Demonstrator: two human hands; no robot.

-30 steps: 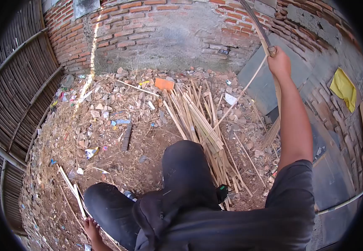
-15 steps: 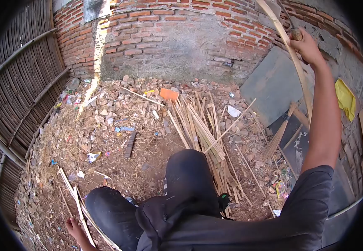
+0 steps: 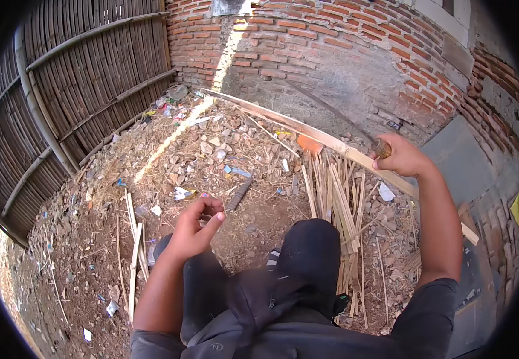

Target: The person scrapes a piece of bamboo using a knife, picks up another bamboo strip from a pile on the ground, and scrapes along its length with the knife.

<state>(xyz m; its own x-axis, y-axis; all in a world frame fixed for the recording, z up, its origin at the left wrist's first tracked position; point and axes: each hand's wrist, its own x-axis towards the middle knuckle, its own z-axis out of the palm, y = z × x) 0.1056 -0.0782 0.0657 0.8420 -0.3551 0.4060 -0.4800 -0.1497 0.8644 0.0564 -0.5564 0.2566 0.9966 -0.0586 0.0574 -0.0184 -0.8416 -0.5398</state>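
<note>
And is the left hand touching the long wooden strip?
Apart. The head view shows littered ground between the left hand and the long wooden strip.

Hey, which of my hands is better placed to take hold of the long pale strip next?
Probably your left hand: it looks empty and half open. Your right hand is closer to the long pale strip, but it's wrapped around the handle of a blade.

Around me lay a rough yard: rubble-strewn brown dirt ground (image 3: 244, 238), a worn red brick wall (image 3: 307, 33) and a slatted brown bamboo fence (image 3: 101, 69).
</note>
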